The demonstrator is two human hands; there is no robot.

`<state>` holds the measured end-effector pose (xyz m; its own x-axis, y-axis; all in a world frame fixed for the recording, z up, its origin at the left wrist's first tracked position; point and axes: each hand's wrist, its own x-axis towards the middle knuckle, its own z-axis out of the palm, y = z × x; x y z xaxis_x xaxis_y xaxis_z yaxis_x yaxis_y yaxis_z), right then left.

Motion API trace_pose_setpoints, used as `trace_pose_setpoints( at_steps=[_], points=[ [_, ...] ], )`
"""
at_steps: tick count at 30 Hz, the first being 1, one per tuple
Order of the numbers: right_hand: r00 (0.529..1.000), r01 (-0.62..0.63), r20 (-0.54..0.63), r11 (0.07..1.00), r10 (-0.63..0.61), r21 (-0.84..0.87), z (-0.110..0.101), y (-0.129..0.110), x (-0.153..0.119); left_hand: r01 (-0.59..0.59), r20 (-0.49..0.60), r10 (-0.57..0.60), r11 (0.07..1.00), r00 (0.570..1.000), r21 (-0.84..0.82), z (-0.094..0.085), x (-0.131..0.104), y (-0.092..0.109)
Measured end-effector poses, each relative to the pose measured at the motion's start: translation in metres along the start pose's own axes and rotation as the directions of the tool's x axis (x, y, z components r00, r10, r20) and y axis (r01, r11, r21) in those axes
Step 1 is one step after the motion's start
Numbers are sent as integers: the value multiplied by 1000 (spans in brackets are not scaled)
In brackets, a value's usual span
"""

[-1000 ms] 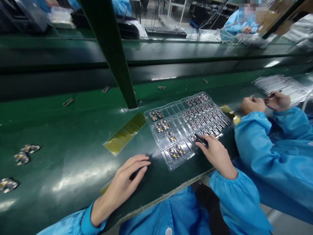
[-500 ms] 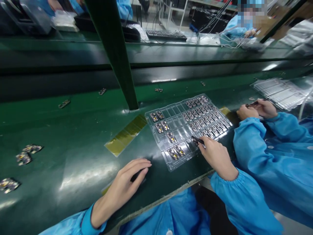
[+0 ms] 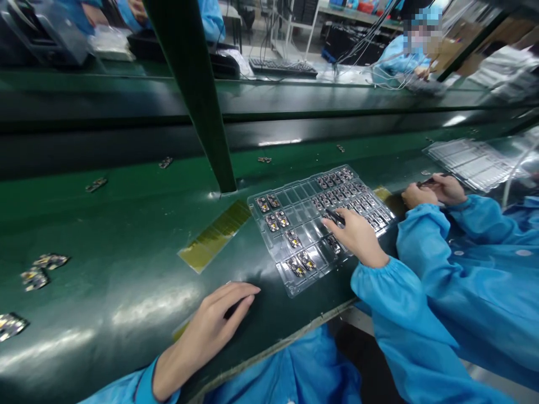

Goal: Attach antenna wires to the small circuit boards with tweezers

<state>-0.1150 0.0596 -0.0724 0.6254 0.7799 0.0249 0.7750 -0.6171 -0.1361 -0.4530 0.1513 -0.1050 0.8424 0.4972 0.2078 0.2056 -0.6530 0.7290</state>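
The tray (image 3: 300,194) lies flat on the table (image 3: 138,241), clear plastic, in front of the person and mostly ahead of the right hand (image 3: 357,237). Small boards (image 3: 293,239) sit in its cells: a few along the left end, many packed toward the right end, with bare cells between.

The right hand is over the tray's near right part, its thumb and fingers pinching a slim black tool (image 3: 336,217). The tool's tip points up and left, close to the packed boards and the bare cells; whether it touches anything cannot be told. One board lies just below the hand, in the row nearest the person, and the hand hides some cells beside it.

The left hand (image 3: 221,313) rests on the table, well apart from the boards and left of the tray's near corner. Its fingers lie together, loosely bent, with the thumb apart from them. A yellow strip (image 3: 215,235) lies beyond it, beside the tray's left edge. Farther left are loose boards (image 3: 35,278). At right are a co-worker's hands (image 3: 421,195).
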Motion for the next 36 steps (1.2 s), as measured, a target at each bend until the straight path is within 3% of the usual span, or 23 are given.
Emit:
trace_pose_setpoints(
  at_steps=[4,8,20,36],
  points=[
    [996,-25,86,998,30,-51,5,-4,21,-8,4,8,1000,1000,-2,-1,0,-1],
    [994,-14,103,998,20,-61,4,0,24,2,10,-2,1000,1000,3,-2,-2,-2],
    [992,-108,51,986,115,-126,4,1,22,-32,16,32,999,999,17,-4,-3,1],
    [981,-49,175,985,78,-163,-3,24,52,-80,10,80,997,997,19,-7,-2,5]
  ],
)
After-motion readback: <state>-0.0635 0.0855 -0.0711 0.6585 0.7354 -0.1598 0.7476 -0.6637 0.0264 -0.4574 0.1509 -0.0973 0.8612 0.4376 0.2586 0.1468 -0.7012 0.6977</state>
